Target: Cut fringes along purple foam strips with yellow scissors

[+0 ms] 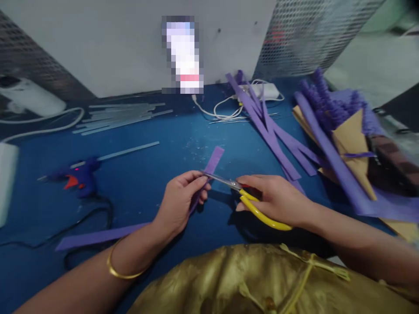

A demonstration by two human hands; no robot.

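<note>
My left hand point(183, 196) pinches a purple strip point(215, 159) that looks like felt or crepe paper. One end of the strip sticks up past my fingers, and a darker length hangs below them. In my right hand point(275, 198) is a pair of scissors point(258, 213) with yellow handles, my fingers wrapped round them. The metal blades point left and lie across the strip, right by my left fingertips. Whether the blades have cut into it I cannot tell. Another purple strip point(101, 235) lies flat on the blue table point(170, 131), partly under my left forearm.
A blue glue gun point(83, 174) with a glue stick in its back lies at left, its dark cord trailing. Clear glue sticks point(121, 115) sit behind it. Purple strips point(262, 117), thin wires point(242, 118) and a white charging cable point(216, 114) lie at the back; purple flowers point(321, 96) and brown paper point(353, 144) at right.
</note>
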